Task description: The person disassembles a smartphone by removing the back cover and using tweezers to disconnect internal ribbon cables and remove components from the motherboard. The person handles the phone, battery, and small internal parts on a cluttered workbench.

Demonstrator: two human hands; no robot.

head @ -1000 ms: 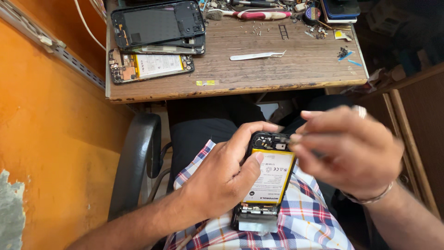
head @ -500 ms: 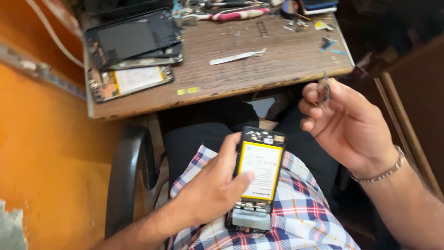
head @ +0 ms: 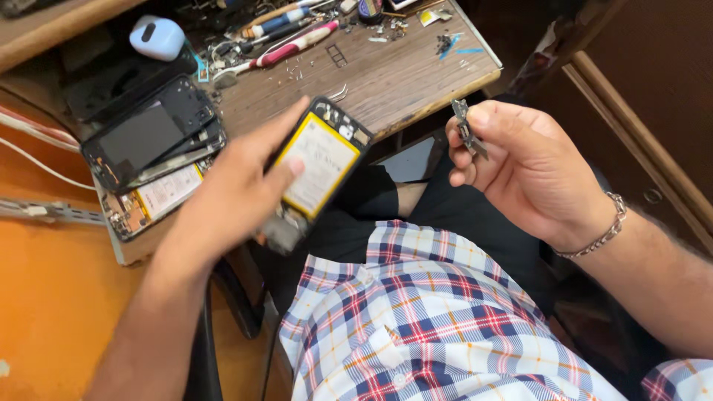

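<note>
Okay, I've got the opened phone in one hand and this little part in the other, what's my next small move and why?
Probably set the small metal part down on the wooden bench. The right hand pinches it in its fingertips, clear of the opened phone that the left hand holds over the lap, and loose bits already lie there.

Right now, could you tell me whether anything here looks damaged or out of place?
Yes: the phone in the left hand has its back off, yellow-edged battery bare. The right hand pinches a small loose part. Two more opened phones overhang the desk.
</note>
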